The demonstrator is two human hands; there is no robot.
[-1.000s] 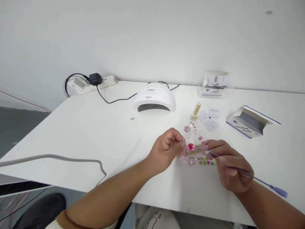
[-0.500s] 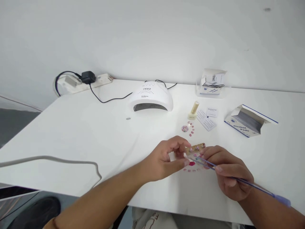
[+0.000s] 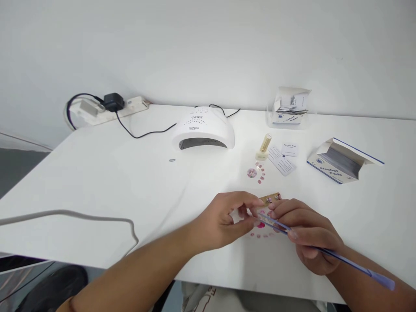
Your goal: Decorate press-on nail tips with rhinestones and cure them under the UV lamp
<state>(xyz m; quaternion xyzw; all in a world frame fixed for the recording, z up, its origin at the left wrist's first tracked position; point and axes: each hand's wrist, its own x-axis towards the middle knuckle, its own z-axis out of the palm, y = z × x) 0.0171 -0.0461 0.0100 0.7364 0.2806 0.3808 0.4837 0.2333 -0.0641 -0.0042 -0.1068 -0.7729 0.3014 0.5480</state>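
My right hand [image 3: 313,234] is closed around slim blue-purple tweezers [image 3: 344,258], whose tips reach toward my left fingertips. My left hand [image 3: 232,216] is closed in a pinch, thumb and index finger nearly meeting at the tweezer tips; what they hold is too small and covered to name. Just behind the fingers sits a gold strip [image 3: 273,199] bearing small round pieces, partly hidden. Below and between the hands lie a bright pink piece [image 3: 261,225] and an arc of small pink pieces [image 3: 259,236].
Farther back are a round pink glittery piece [image 3: 251,173] with small pink bits beside it, a gold-capped bottle [image 3: 264,147] and white packets [image 3: 281,161]. A white nail lamp [image 3: 204,128], an open alcohol pad box [image 3: 334,169], a clear bin [image 3: 289,119] and a power strip [image 3: 113,112] stand around.
My left fingers have shifted slightly right, covering more of the gold strip. The tweezers stay in my right hand at nearly the same angle. The view has shifted a little.
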